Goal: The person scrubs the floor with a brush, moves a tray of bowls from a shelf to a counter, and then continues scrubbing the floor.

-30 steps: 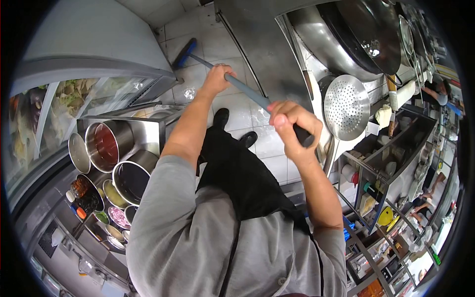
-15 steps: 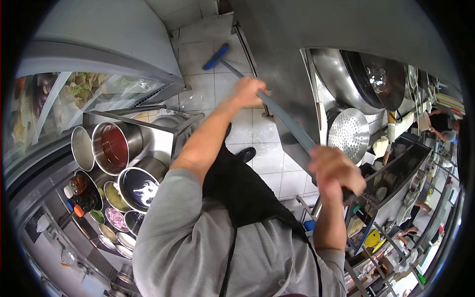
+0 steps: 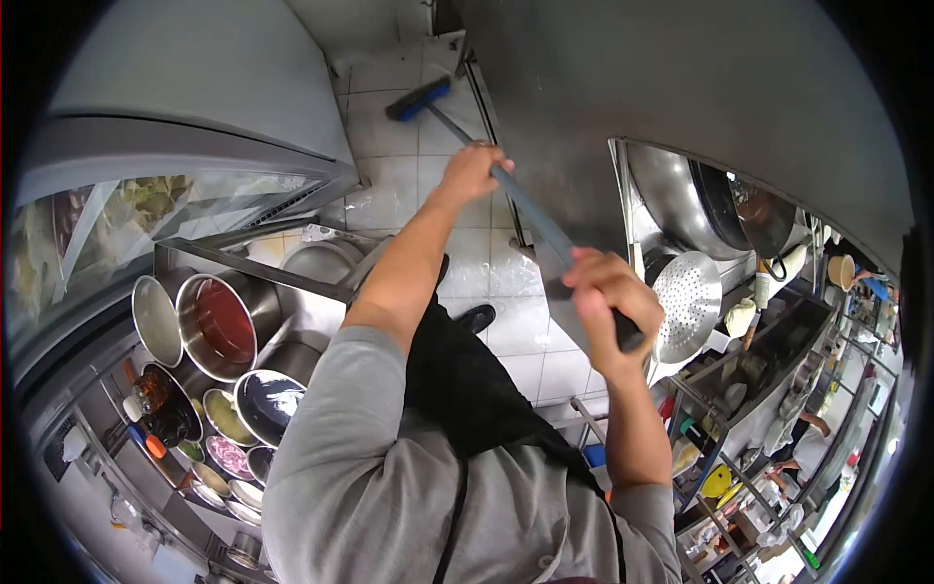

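A long grey-handled broom [image 3: 537, 214] slants from my body toward the tiled floor. Its blue head [image 3: 420, 99] has dark bristles showing and is by the far end of the aisle. My left hand [image 3: 471, 173] is wrapped round the middle of the handle. Farther up, my right hand [image 3: 615, 307] is closed round the top end, where a dark tip pokes out below the fingers. My black shoe [image 3: 476, 318] stands on the tiles under the handle.
At left, steel pots [image 3: 222, 326] and several food bowls crowd a counter beside a glass-fronted fridge [image 3: 126, 219]. A steel cabinet [image 3: 574, 97] borders the aisle on the right, near a perforated skimmer [image 3: 687, 304]. Other people work at far right.
My right hand has moved left, bringing the handle's top end with it. The broom head has shifted slightly left and turned, so its dark bristles show. Both hands keep their grip.
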Demonstrator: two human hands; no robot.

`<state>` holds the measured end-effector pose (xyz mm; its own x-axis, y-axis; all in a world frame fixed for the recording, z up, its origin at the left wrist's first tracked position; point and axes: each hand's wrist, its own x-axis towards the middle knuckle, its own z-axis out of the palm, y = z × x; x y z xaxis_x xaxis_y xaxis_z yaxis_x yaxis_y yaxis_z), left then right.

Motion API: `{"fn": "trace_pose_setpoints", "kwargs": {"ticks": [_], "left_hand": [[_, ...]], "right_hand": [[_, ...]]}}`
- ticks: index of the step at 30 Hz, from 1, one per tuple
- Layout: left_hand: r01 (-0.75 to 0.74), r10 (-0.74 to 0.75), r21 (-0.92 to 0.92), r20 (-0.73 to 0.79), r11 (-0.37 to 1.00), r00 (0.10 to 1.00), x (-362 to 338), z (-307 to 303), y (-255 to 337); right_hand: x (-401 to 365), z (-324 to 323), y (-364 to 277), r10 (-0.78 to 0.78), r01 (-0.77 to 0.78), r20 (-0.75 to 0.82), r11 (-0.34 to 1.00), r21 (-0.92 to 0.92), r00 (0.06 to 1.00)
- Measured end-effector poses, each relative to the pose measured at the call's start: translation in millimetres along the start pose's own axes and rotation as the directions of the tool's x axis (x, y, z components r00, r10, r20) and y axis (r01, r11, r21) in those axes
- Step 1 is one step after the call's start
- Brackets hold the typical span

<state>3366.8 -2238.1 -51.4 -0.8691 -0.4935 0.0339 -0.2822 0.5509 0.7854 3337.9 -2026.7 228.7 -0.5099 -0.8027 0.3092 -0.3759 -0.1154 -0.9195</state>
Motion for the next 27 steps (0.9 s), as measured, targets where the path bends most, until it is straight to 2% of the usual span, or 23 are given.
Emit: {"fn": "trace_pose_setpoints", "kwargs": {"ticks": [2, 4, 5, 8, 10, 12, 13, 14, 16, 17, 19, 20, 22, 24, 27], "left_hand": [[-0.075, 0.062, 0.083, 0.155, 0.994, 0.986, 9, -16, 19], [-0.124, 0.101, 0.133, 0.167, 0.983, 0.981, 18, -32, 23], [-0.145, 0.116, 0.154, 0.180, 0.977, 0.977, 20, -36, 22], [-0.104, 0.090, 0.182, 0.081, 0.978, 0.993, 35, -49, -30], [-0.002, 0.026, 0.237, -0.099, 0.972, 0.995, 39, -54, -72], [0.093, -0.051, 0.217, -0.193, 0.972, 0.980, 46, -57, -105], [0.142, -0.095, 0.200, -0.229, 0.969, 0.969, 45, -49, -115], [0.113, -0.077, 0.188, -0.190, 0.976, 0.979, 46, -40, -115], [0.061, -0.042, 0.173, -0.108, 0.983, 0.993, 48, -21, -109], [0.001, 0.025, 0.165, -0.150, 0.986, 0.988, 46, 2, -101], [0.075, -0.071, 0.037, -0.114, 0.996, 0.991, 40, 23, -64], [0.025, -0.021, 0.050, -0.078, 0.998, 0.997, 31, 13, -43], [-0.054, 0.056, 0.097, -0.012, 0.994, 0.998, 19, -23, 1], [-0.112, 0.105, 0.155, 0.048, 0.982, 0.993, 15, -48, 28], [-0.139, 0.137, 0.115, 0.027, 0.984, 0.990, 19, -57, 18]], "right_hand": [[-7, -11, -8, -0.037, 0.046, -0.090, 0.995, 0.091, 0.995], [-9, -7, -7, -0.088, 0.132, -0.225, 0.973, 0.187, 0.970], [-4, -5, -4, -0.108, 0.153, -0.217, 0.967, 0.203, 0.970], [17, 21, 33, -0.118, 0.137, -0.122, 0.977, 0.163, 0.986], [29, 56, 70, -0.125, 0.153, -0.167, 0.974, 0.165, 0.978], [36, 79, 97, -0.119, 0.135, -0.119, 0.982, 0.131, 0.986], [35, 79, 99, -0.112, 0.125, -0.114, 0.986, 0.113, 0.987], [38, 81, 98, -0.108, 0.119, -0.112, 0.988, 0.096, 0.988], [42, 76, 85, -0.097, 0.107, -0.136, 0.992, 0.073, 0.986], [37, 69, 75, -0.085, 0.089, -0.120, 0.996, 0.028, 0.989], [29, 46, 48, -0.062, 0.061, -0.052, 0.998, -0.032, 0.997], [23, 34, 30, -0.040, 0.040, 0.002, 0.998, -0.042, 0.999], [12, 23, 4, -0.055, 0.053, -0.040, 0.998, -0.040, 0.998], [11, 12, -21, -0.088, 0.119, -0.198, 0.981, 0.153, 0.976], [27, 14, -28, -0.154, 0.211, -0.225, 0.944, 0.252, 0.962]]}}
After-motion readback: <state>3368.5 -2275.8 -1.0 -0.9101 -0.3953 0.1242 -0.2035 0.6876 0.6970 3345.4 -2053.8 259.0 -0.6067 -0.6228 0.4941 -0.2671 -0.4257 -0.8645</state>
